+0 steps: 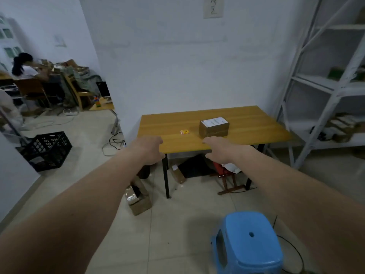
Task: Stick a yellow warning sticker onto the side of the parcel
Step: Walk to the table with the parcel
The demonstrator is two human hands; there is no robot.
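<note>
A brown cardboard parcel (pixel 214 127) with a white label on top sits near the middle of the wooden table (pixel 246 133). A small yellow warning sticker (pixel 184 132) lies flat on the table to the parcel's left, apart from it. Both my arms reach forward from a distance. My left hand (pixel 148 150) hangs in front of the table's near left corner, fingers curled down and holding nothing. My right hand (pixel 219 150) is just short of the parcel, fingers loosely spread, empty.
A blue plastic stool (pixel 249 244) stands on the floor between me and the table. Boxes and a red stool sit under the table. A black crate (pixel 48 150) is at the left, white metal shelving (pixel 325 86) at the right. A person sits at a far desk.
</note>
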